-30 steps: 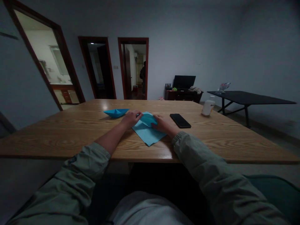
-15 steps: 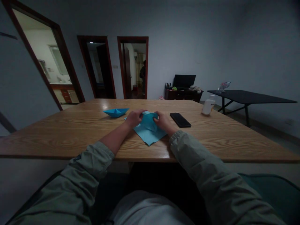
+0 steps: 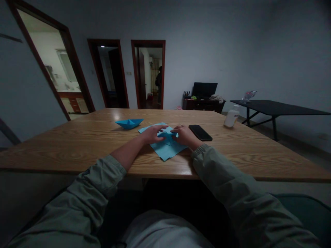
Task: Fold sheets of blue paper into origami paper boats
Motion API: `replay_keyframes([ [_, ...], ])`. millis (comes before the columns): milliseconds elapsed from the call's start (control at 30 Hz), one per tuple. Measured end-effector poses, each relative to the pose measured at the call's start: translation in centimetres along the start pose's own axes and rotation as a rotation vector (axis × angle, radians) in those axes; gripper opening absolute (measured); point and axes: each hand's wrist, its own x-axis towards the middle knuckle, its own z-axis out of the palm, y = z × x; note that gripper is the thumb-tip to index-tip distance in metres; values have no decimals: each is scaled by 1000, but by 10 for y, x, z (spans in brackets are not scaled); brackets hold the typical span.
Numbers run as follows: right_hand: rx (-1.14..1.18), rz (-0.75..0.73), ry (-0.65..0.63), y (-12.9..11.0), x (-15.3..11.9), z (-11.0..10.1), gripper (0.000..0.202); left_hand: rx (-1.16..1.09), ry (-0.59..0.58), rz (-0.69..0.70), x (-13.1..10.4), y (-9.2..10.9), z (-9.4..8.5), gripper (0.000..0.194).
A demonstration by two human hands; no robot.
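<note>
Paper (image 3: pixel 167 152) sits near the front edge of our counter (image 3: pixel 85 155), mid-length; we've its raised fold pinched by left hand (image 3: pixel 153 135) and right hand (image 3: pixel 185 135), both grips nearly closed.

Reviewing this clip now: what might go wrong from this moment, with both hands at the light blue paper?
1. The left hand and right hand are both at the raised part of the light blue paper; uneven pressure might crease it crookedly.
2. The phone lies close beside the right hand, so a sideways move might nudge it.
3. The blue paper boat sits near the left hand and might get knocked.
</note>
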Motion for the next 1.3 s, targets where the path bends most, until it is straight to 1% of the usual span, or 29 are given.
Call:
replay_keyframes([
  [33,-8,-7,-14,1,-2,0,34,10,-28,5,-2,-2,-2,62],
  [167,-27,-12,-67,5,-9,4,37,123,-170,30,-8,-11,-5,36],
  [267,-13,-26,-126,9,-13,6,35,172,-278,33,-9,-14,-3,32],
  [333,9,-48,-153,12,-14,7,36,189,-310,45,-9,-14,-1,31],
  [433,40,-91,-119,12,-15,7,37,215,-285,54,-9,-12,-1,28],
  [500,75,-135,-83,10,-14,5,34,230,-256,52,-9,-9,-2,27],
  [600,180,-168,-84,5,-13,4,29,244,-241,32,-9,-7,-4,27],
  [633,224,-148,-93,3,-12,5,26,242,-239,16,-9,-7,-4,27],
  [700,312,-49,-113,2,-8,8,21,219,-207,-47,-7,-7,-3,29],
  [800,424,128,-96,3,-1,16,28,158,-101,-172,-3,-8,1,35],
  [867,470,194,-54,5,5,19,32,147,-55,-235,0,-7,3,37],
  [933,492,223,-37,5,9,21,32,168,-56,-267,3,-5,5,35],
  [1067,486,260,-43,-1,14,18,33,198,-57,-285,7,-5,7,36],
  [1133,455,315,-25,-3,15,18,28,203,-47,-327,9,-5,8,36],
  [1200,404,371,-30,-4,16,20,28,207,-76,-386,12,-5,9,39],
  [1300,345,375,-84,-2,18,26,35,174,-143,-464,16,-3,11,46],
])
